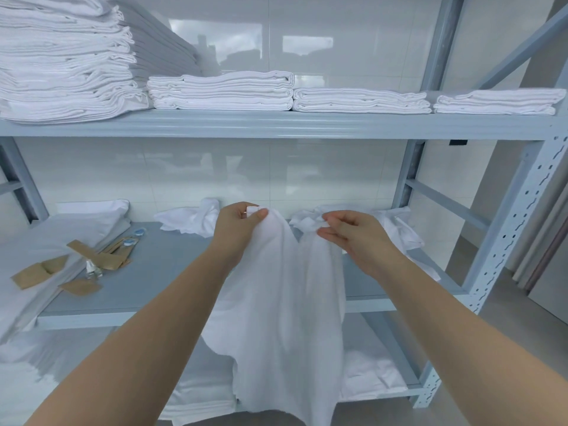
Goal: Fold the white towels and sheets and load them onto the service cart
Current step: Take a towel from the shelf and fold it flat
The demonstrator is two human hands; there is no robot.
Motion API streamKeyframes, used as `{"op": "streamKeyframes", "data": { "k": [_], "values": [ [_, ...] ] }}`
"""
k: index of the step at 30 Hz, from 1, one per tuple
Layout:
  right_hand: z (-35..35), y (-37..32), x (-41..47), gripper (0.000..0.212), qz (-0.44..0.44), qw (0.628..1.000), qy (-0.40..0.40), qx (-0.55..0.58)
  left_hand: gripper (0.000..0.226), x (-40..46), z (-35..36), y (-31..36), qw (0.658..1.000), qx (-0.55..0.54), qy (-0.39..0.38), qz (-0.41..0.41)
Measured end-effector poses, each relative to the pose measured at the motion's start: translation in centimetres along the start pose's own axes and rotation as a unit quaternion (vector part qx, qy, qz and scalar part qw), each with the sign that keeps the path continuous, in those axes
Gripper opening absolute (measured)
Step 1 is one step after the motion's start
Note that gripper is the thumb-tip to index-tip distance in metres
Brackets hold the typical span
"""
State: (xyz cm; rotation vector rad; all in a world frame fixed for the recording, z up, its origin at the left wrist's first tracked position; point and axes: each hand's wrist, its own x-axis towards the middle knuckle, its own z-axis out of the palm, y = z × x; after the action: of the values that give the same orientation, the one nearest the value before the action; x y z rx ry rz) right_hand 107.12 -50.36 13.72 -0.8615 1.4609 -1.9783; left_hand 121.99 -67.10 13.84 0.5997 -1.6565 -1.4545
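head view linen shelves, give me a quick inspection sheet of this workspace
surface: grey metal shelving unit; the middle shelf is the working level
job's things: unfolded white towel held up by its top edge, hanging in front of the middle shelf; folded white stacks on the top shelf; crumpled white linen at the back of the middle shelf
clutter: brown paper packets, a small clear bottle and blue-capped items on the left of the middle shelf
hands: left hand and right hand each pinch the towel's top edge
cables: nothing seen
surroundings: glossy white tiled wall; service cart not in view
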Motion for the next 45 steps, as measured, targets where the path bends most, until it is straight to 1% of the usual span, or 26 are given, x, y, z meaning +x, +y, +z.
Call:
{"op": "streamKeyframes", "data": {
  "k": [1,3,4,5,7,8,12,15,17,19,20,22,24,26,28,32,36,40,43,45],
  "values": [
    [0.3,-0.1,-0.2,0.014,0.005,0.999,-0.032,-0.018,0.015,-0.1,0.2,0.2,1.000,-0.002,-0.002,0.000],
    [1.3,-0.3,-0.6,0.025,-0.001,0.991,-0.072,-0.114,0.017,-0.1,0.3,0.7,1.000,0.002,-0.012,0.004],
    [1.9,-0.3,-0.7,0.025,-0.014,0.986,-0.069,-0.152,0.017,-0.2,0.4,0.9,1.000,0.006,-0.021,0.010],
    [2.6,-0.3,-0.8,0.021,-0.030,0.984,-0.058,-0.163,0.016,-0.3,0.4,1.1,0.999,0.011,-0.031,0.016],
    [4.3,-0.4,-0.9,0.011,-0.051,0.991,-0.029,-0.118,0.017,-0.7,0.6,1.5,0.998,0.021,-0.054,0.026],
    [5.1,-0.4,-0.9,0.011,-0.062,0.993,-0.011,-0.101,0.018,-0.9,0.7,1.7,0.997,0.026,-0.064,0.030],
    [7.6,0.3,-0.4,0.013,-0.100,0.985,0.060,-0.130,0.021,-1.9,0.8,2.0,0.994,0.030,-0.100,0.034],
    [8.4,1.0,0.0,0.014,-0.101,0.983,0.090,-0.123,0.025,-2.2,0.6,1.9,0.995,0.003,-0.100,0.020],
    [8.7,1.3,0.2,0.014,-0.100,0.983,0.104,-0.110,0.030,-2.3,0.4,1.7,0.995,-0.024,-0.095,0.003],
    [8.9,1.5,0.4,0.014,-0.097,0.985,0.104,-0.100,0.034,-2.3,0.1,1.3,0.994,-0.025,-0.105,0.008],
    [9.0,1.6,0.4,0.014,-0.096,0.986,0.100,-0.093,0.033,-2.4,0.0,1.1,0.993,-0.014,-0.111,0.021],
    [9.2,1.7,0.3,0.013,-0.096,0.989,0.086,-0.077,0.022,-2.4,-0.2,0.9,0.992,0.009,-0.117,0.047],
    [9.2,1.5,0.3,0.012,-0.093,0.990,0.063,-0.082,0.016,-2.1,-0.3,0.9,0.992,0.032,-0.107,0.062],
    [8.9,1.2,0.3,0.011,-0.085,0.991,0.026,-0.097,0.017,-1.6,-0.3,1.1,0.992,0.062,-0.088,0.071],
    [8.1,0.9,0.3,0.010,-0.086,0.987,-0.013,-0.137,0.018,-1.1,-0.2,1.3,0.989,0.098,-0.070,0.086],
    [6.0,1.6,0.4,0.014,-0.085,0.954,-0.059,-0.280,0.015,0.5,-0.2,2.2,0.974,0.179,-0.021,0.140],
    [3.8,4.5,0.3,0.028,-0.018,0.934,-0.083,-0.347,0.015,2.7,-1.6,3.7,0.957,0.229,0.029,0.174],
    [2.2,8.3,0.1,0.033,0.027,0.918,-0.123,-0.377,0.018,5.0,-3.5,5.1,0.950,0.254,0.067,0.166],
    [1.2,10.7,-0.1,0.024,0.042,0.908,-0.129,-0.397,0.019,6.5,-5.8,5.6,0.946,0.262,0.108,0.157],
    [0.6,11.9,0.0,0.028,0.046,0.892,-0.137,-0.429,0.016,7.0,-7.4,5.6,0.944,0.259,0.130,0.155]
  ]
}}
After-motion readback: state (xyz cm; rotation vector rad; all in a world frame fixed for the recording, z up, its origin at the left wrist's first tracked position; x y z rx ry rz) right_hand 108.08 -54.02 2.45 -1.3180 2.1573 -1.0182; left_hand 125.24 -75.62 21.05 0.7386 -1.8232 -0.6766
